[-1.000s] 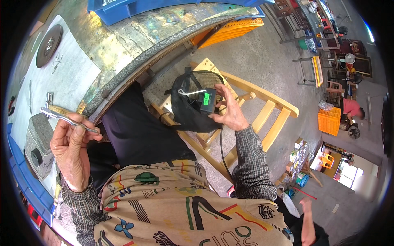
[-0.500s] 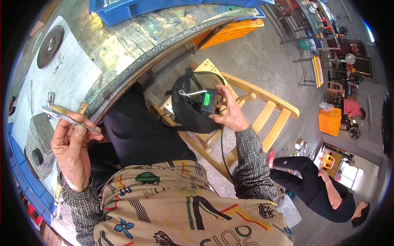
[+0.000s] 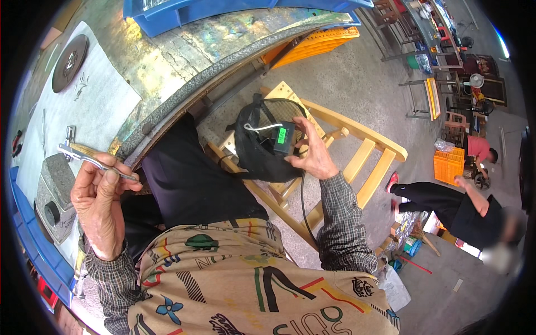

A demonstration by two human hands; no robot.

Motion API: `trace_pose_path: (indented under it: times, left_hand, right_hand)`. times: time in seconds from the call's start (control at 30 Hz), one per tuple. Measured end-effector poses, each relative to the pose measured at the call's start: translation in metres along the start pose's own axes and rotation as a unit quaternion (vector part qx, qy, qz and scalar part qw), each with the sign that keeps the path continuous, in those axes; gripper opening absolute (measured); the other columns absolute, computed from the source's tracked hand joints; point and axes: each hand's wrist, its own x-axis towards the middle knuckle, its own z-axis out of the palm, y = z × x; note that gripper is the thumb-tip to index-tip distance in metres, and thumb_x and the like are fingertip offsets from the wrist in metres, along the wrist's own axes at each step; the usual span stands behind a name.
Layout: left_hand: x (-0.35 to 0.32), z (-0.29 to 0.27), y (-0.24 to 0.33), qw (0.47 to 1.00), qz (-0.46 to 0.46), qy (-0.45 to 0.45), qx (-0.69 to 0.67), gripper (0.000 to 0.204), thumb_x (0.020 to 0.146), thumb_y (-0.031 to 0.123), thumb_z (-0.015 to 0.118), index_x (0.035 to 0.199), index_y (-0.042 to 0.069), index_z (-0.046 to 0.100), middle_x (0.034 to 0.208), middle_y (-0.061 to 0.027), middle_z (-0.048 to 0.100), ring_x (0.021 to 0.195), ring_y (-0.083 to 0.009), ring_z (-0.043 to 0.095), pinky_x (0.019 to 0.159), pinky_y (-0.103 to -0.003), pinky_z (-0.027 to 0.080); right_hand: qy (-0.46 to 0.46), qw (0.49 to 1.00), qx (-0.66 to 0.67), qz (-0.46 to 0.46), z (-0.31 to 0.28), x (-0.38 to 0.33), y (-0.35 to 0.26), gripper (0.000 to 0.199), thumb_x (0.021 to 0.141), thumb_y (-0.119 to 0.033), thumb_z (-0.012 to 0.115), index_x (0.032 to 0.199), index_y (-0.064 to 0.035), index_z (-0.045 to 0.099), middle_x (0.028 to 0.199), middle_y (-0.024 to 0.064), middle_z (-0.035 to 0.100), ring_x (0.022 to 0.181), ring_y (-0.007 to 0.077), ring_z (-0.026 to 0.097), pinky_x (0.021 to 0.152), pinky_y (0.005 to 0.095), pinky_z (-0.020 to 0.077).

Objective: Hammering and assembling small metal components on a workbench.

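Note:
My left hand [image 3: 103,198] pinches a slim, shiny silver metal part [image 3: 92,161] over the workbench's near edge. A short crosspiece shows at the part's far end; its exact kind I cannot make out. My right hand [image 3: 314,153] grips the edge of a small black box [image 3: 283,139] with a bright green panel, thumb below and fingers above. This box rests on a black mesh bag [image 3: 262,159], and a white cord [image 3: 259,127] loops out beside it. Under the bag stands a light wooden chair [image 3: 365,162] with slats.
On the workbench [image 3: 167,61] lie white paper [image 3: 106,95], a dark round disc [image 3: 71,63] and grey stone blocks [image 3: 56,178]. A blue crate [image 3: 184,17] sits at its far side, an orange crate [image 3: 312,44] below. Another person [image 3: 446,206] walks at the right.
My hands and what they hold stay almost where they were. The person at the right has moved farther along, an arm now raised.

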Motion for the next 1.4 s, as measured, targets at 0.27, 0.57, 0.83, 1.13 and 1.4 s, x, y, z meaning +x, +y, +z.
trace_pose_path:
  times: [0.27,0.57,0.83,1.13,1.4]
  left_hand:
    - [-0.001,0.000,-0.002,1.000,-0.001,0.005,-0.003,0.019,0.091,0.011,0.057,0.107,0.002,0.055,0.089,-0.0084,0.061,0.074,-0.0136,0.061,0.065,-0.026,0.054]
    - [-0.001,-0.001,-0.005,1.000,-0.004,0.004,-0.008,0.019,0.090,0.012,0.058,0.107,0.002,0.056,0.089,-0.0085,0.061,0.075,-0.0142,0.061,0.065,-0.026,0.054]
    - [-0.003,-0.004,-0.004,1.000,-0.006,0.009,-0.016,0.020,0.089,0.012,0.060,0.106,0.002,0.056,0.087,-0.0088,0.061,0.074,-0.0151,0.061,0.065,-0.026,0.054]
    - [-0.006,-0.004,-0.002,1.000,0.001,0.014,-0.017,0.020,0.089,0.013,0.060,0.105,0.002,0.056,0.086,-0.0079,0.062,0.073,-0.0141,0.061,0.064,-0.026,0.053]
    - [-0.009,-0.005,-0.001,1.000,-0.002,0.018,-0.013,0.019,0.090,0.013,0.059,0.105,0.002,0.055,0.085,-0.0075,0.061,0.073,-0.0136,0.061,0.064,-0.025,0.053]
  right_hand:
    - [0.002,1.000,-0.006,0.008,0.001,0.001,0.000,0.090,0.058,-0.005,0.075,0.135,-0.0064,0.029,0.130,0.0137,0.043,0.122,0.0290,0.044,0.085,0.0348,0.0474]
    - [0.034,0.998,-0.025,0.045,0.009,0.006,0.008,0.085,0.057,-0.007,0.074,0.131,-0.0049,0.032,0.126,0.0165,0.046,0.119,0.0311,0.047,0.088,0.0358,0.0462]
    - [0.100,0.983,-0.121,0.098,0.027,0.020,0.036,0.082,0.056,-0.009,0.075,0.128,-0.0030,0.035,0.121,0.0224,0.050,0.116,0.0364,0.049,0.096,0.0401,0.0415]
    - [0.109,0.972,-0.168,0.125,0.043,0.036,0.052,0.084,0.058,-0.011,0.076,0.129,-0.0004,0.034,0.118,0.0236,0.052,0.111,0.0368,0.051,0.093,0.0404,0.0427]
    - [0.119,0.957,-0.224,0.140,0.048,0.036,0.061,0.087,0.060,-0.013,0.078,0.132,-0.0013,0.030,0.119,0.0243,0.051,0.113,0.0376,0.050,0.094,0.0407,0.0418]
